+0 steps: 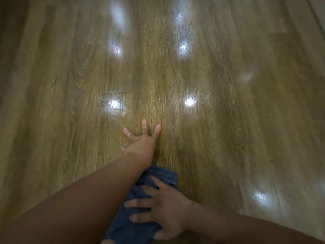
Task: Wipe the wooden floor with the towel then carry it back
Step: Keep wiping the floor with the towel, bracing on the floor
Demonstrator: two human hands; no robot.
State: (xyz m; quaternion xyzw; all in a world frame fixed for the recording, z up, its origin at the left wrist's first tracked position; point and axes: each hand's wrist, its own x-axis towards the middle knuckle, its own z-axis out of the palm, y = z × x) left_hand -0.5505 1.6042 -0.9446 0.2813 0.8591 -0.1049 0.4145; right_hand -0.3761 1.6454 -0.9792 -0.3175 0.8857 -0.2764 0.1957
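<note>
Towel (163, 176): a dark blue cloth, crumpled and bunched into a rough strip, lying on the wooden floor (228, 111) at the near centre of the scene. Its long axis runs near to far and leans slightly, from near-left to far-right. The far end is a blunt, folded edge. The near end runs out of view at the bottom, where a paler patch shows at the cloth's edge. Its left side is hidden under the person's left forearm, which crosses over it.

The right hand (165, 210) comes in from the near right and lies on top of the towel, palm down. Its fingers are spread and point left across the cloth. They look straight rather than curled, so the hand presses the towel and does not grasp it. The hand is motion-blurred.

The left hand (142, 140) is just beyond the towel's far end, apart from the cloth. It is released, with fingers splayed and pointing far, planted on the bare boards.

The planks are brown with visible grain and run near to far. Bright white light reflections (189, 102) dot the glossy surface.
</note>
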